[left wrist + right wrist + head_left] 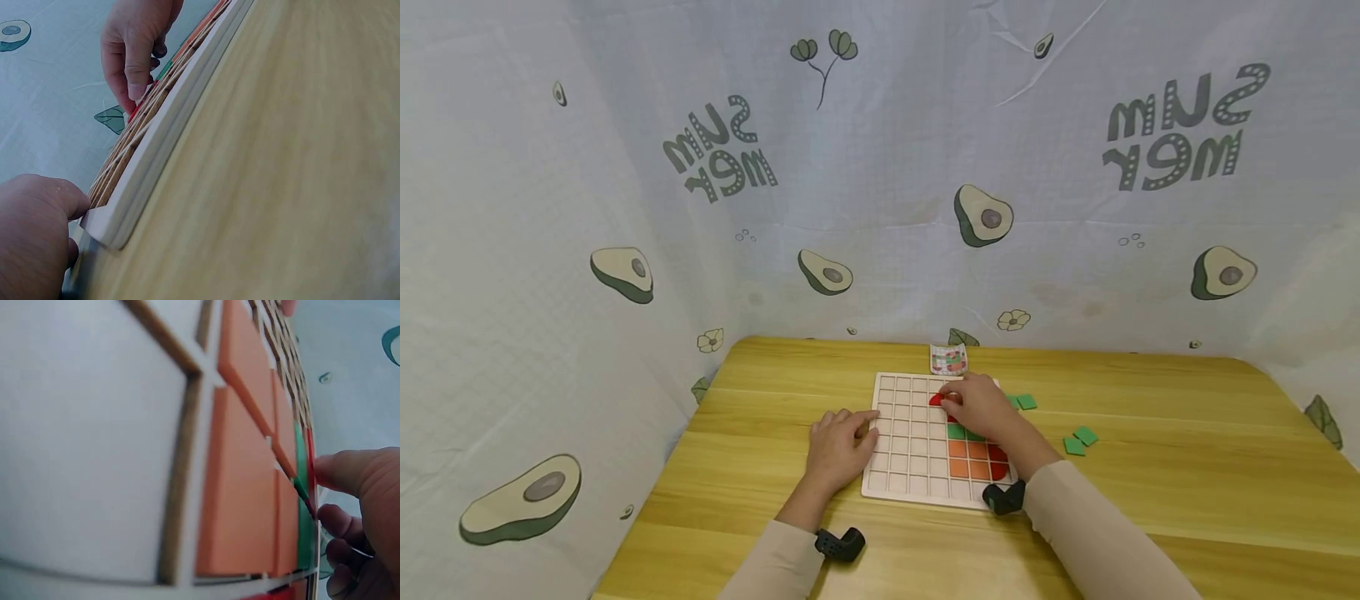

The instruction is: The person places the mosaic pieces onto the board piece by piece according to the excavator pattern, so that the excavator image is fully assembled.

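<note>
A pale wooden grid board [917, 462] lies on the table. My left hand [837, 450] is at its left edge; a fingertip touches the rim of the board [140, 169] in the left wrist view. At the far side, my right hand [985, 404] has thumb and fingertips on a red tile [936, 400] with a rounded edge. In the right wrist view, the right hand [369, 506] reaches the far edge, beside a red strip. Orange tiles [967, 458], green tiles [956, 432] and red rounded tiles [997, 461] fill several right-side cells. The right forearm hides part of the board.
A small card with a coloured grid pattern [949, 360] stands behind the board. Loose green tiles [1085, 435] lie to the right, and another green tile [1027, 402] is near the board's edge. A printed curtain [887, 167] hangs behind the wooden table [1187, 450].
</note>
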Tool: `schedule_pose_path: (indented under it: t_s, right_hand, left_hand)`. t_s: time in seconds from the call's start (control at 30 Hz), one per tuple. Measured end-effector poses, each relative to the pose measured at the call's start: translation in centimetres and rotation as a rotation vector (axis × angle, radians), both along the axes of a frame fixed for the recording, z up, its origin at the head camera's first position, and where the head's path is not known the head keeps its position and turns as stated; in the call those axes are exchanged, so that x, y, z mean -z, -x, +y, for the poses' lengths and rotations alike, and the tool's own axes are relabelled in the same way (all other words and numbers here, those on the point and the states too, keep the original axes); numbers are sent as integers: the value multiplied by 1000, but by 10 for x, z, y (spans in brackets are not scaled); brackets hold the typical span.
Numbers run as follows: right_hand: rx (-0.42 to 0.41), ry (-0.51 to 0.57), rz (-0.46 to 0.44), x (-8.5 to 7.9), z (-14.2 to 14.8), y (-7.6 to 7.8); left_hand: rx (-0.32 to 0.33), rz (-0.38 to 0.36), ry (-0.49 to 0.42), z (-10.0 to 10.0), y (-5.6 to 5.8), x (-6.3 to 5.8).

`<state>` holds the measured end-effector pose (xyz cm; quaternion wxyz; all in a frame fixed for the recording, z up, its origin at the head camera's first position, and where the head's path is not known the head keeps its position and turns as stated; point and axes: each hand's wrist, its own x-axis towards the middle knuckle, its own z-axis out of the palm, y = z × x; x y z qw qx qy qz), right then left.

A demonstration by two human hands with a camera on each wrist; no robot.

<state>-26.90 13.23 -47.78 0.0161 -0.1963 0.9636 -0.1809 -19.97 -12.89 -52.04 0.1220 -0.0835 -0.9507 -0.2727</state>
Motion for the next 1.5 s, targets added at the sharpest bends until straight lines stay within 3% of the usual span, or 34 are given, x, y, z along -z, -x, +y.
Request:
schedule_pose_path:
  t_s: [0.1, 0.33, 0.6, 0.83, 1.5]
  right_hand:
    - [16, 45, -30, -3, 8, 1]
    - [147, 156, -163, -13, 45, 3]
    - [238, 158, -157, -3, 88, 1]
    - [223, 161, -140, 9, 107, -2]
    - [200, 189, -154, 12, 111, -4]
  left_hand:
    - [2, -1, -5, 0, 0, 0]
    - [0, 7, 5, 0, -1, 1]
    - [0, 16, 5, -1, -1, 2]
    - [3, 21, 7, -1, 0, 3]
    - [2, 25, 2, -1, 0, 2]
